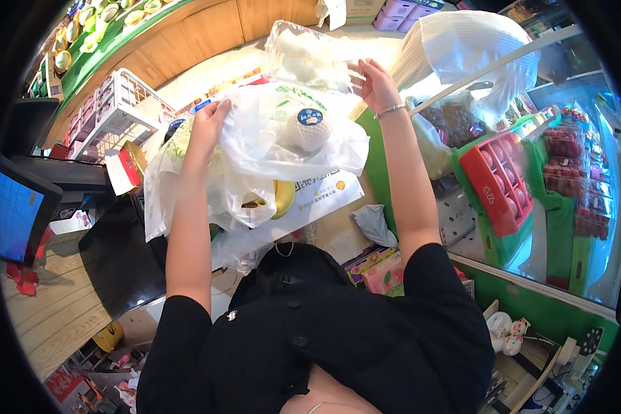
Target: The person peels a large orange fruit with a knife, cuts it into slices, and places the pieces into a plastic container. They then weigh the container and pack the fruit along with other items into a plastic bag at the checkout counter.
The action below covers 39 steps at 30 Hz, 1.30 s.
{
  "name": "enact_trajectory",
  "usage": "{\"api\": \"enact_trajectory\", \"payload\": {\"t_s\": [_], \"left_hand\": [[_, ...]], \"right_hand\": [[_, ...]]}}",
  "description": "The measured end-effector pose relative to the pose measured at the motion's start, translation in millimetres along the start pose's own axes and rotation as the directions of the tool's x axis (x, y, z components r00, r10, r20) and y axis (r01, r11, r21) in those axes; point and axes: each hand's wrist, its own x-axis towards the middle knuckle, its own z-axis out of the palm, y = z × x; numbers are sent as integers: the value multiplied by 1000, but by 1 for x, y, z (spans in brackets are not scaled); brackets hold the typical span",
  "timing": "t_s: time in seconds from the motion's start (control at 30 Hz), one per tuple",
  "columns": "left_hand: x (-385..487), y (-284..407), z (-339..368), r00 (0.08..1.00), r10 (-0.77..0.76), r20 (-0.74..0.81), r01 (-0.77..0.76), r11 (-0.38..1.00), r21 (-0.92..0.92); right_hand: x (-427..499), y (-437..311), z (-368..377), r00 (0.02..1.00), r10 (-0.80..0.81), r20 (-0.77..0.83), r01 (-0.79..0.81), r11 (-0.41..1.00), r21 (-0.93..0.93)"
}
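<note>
My left hand (212,121) pinches the edge of a thin white plastic carrier bag (259,134). In or on that bag lies a round fruit in a white foam net (308,132), with a blue sticker. My right hand (375,85) is raised beyond the bag, beside a clear plastic package (302,57) with pale contents. Glare hides whether its fingers hold the plastic. Nearer my body is another white bag (246,204), with yellow bananas (283,196) partly showing. Below them a printed white sheet or bag (323,196) covers part of the counter.
On the left are a white wire rack (129,98), a monitor (23,207) and a black panel (124,259). To the right, a glass-sided display holds a red box of round fruit (497,181) and several berry packs (564,142). Patterned boxes (378,269) sit below the counter.
</note>
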Motion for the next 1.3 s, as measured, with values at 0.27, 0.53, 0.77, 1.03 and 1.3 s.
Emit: {"api": "enact_trajectory", "payload": {"t_s": [0.27,0.53,0.77,1.03,1.3], "left_hand": [[-3,13,7,997,-1,71,27,933,-358],[-21,34,0,960,7,278,118,896,-427],[-33,62,14,958,-4,288,192,755,-627],[-4,79,15,853,165,495,292,636,-714],[1,80,5,977,42,209,79,840,-536]], "right_hand": [[-112,106,41,947,174,-268,-149,982,113],[-105,179,109,864,184,-469,-33,950,310],[-60,183,144,730,317,-605,-2,887,462],[-44,164,127,892,452,-30,-331,696,637],[-135,65,42,998,8,62,63,-65,-996]]}}
